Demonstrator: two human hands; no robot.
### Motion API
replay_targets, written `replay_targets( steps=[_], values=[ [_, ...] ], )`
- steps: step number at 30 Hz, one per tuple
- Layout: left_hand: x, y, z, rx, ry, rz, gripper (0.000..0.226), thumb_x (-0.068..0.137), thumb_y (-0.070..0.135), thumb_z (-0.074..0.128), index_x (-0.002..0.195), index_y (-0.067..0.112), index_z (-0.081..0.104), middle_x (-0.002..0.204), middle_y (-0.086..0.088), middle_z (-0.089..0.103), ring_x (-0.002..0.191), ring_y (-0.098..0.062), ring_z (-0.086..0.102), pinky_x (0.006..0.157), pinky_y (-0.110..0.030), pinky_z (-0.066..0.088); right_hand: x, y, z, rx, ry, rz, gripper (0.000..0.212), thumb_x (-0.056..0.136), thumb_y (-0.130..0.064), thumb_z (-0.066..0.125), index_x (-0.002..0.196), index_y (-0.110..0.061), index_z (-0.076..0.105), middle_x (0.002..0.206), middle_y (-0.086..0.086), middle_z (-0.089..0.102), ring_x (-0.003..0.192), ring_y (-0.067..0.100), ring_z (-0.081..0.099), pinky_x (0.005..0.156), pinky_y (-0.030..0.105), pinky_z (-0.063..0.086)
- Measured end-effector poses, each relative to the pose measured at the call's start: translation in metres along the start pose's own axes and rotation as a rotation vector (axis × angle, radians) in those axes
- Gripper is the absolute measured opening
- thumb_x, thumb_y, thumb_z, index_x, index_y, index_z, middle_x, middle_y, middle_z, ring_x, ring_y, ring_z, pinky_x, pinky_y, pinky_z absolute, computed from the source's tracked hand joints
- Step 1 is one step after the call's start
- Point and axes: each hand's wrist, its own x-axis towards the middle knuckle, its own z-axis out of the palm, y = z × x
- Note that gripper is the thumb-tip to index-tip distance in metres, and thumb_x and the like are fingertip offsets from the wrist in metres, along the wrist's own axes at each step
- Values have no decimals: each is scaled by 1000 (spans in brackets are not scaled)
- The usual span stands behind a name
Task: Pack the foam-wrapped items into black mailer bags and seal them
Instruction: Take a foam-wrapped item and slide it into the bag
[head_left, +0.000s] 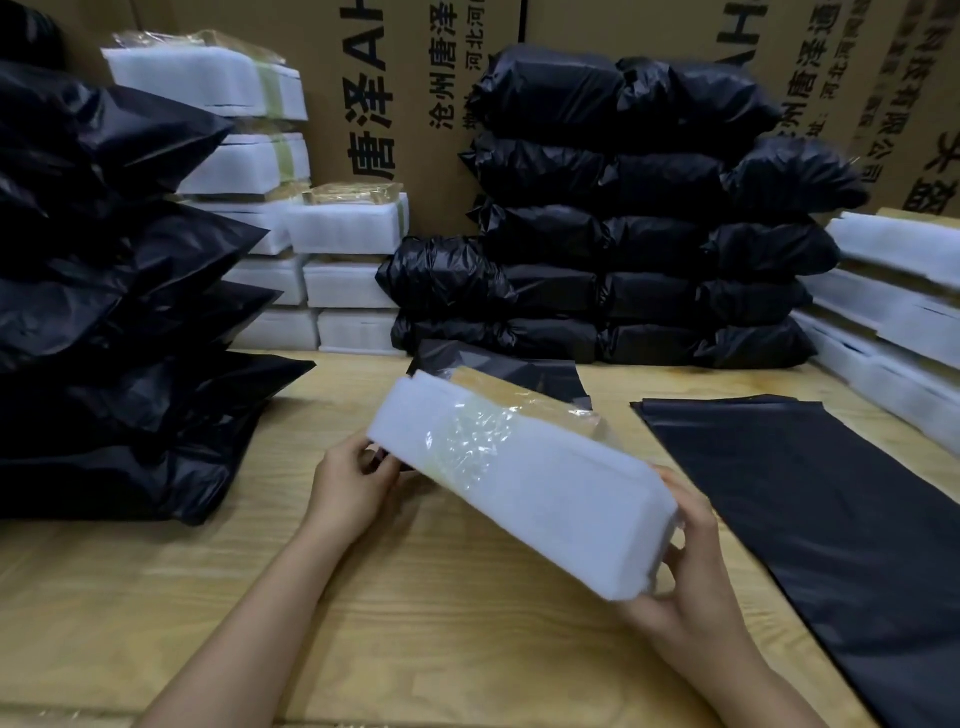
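Observation:
I hold a long white foam-wrapped item (524, 478), banded with clear tape, above the middle of the wooden table (405, 597). It slants from far left to near right. My left hand (353, 483) grips its far left end from below. My right hand (691, 571) grips its near right end, fingers curled round the edge. A flat black mailer bag (821, 509) lies on the table to the right of the item. Another black bag (519, 369) lies partly hidden behind the item.
Packed black bags are stacked at the left (104, 312) and at the back centre (649, 234). White foam-wrapped items are piled at the back left (311, 249) and along the right edge (893, 312). Cardboard boxes (415, 104) form the back wall.

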Motion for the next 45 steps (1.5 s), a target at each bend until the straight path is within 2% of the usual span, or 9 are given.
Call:
replay_targets(
  steps=[7,11,17,25,29,33,36,39,45],
  values=[
    [2,-11,-10,224,56,74,26,85,26,69,106,39,60,68,5,63,50,-5,55,55,-22,42,0,3,-2,126,141,174,74,62,-35,66,124,-57,32,123,-34,40,113,-9,42,79,5,44],
    [-6,1,9,-182,170,-247,26,87,33,65,107,16,63,81,1,67,74,-21,69,78,-42,56,1,3,2,149,164,206,69,62,-37,66,119,-60,35,116,-34,42,105,-11,44,73,6,46],
    [-5,22,40,-656,186,-510,8,86,10,57,88,3,61,75,-10,69,54,-18,68,45,-24,51,-1,0,4,149,115,213,70,60,-38,67,118,-60,36,116,-31,45,105,-7,46,75,6,45],
    [-4,9,22,-103,159,-355,41,72,16,68,110,17,56,84,-13,70,73,-31,69,72,-45,58,0,11,4,250,255,229,70,68,-15,68,117,-56,41,116,-10,50,108,18,49,75,10,47],
    [-15,21,20,-71,15,-384,89,68,18,69,143,31,22,56,-4,68,39,-19,60,37,-23,44,2,9,3,176,252,210,69,66,-32,73,118,-57,36,109,-31,44,104,4,47,71,7,46],
    [-20,24,21,11,-40,-338,92,72,23,64,147,34,10,58,0,70,42,-20,61,41,-24,42,3,-1,3,65,152,78,78,65,-33,68,131,-46,30,135,-24,36,125,3,39,86,17,48],
    [-20,22,14,516,130,-107,61,76,39,57,133,30,37,78,0,64,76,-29,63,60,-31,40,1,-1,2,-43,41,-41,81,67,-34,73,135,-28,29,142,-7,34,134,19,35,94,48,46],
    [-16,19,5,439,208,-73,12,83,34,55,82,22,51,71,8,46,64,-21,49,60,-32,32,-1,-1,3,-130,-59,-145,79,70,-41,74,133,-25,30,141,0,33,134,22,34,99,51,39],
    [-8,3,-3,184,219,-18,31,80,4,50,54,20,47,48,6,50,49,-10,38,45,-25,28,-2,7,3,-196,-134,-232,87,63,-13,86,129,-25,31,146,-4,28,129,33,36,104,50,32]
  ],
)
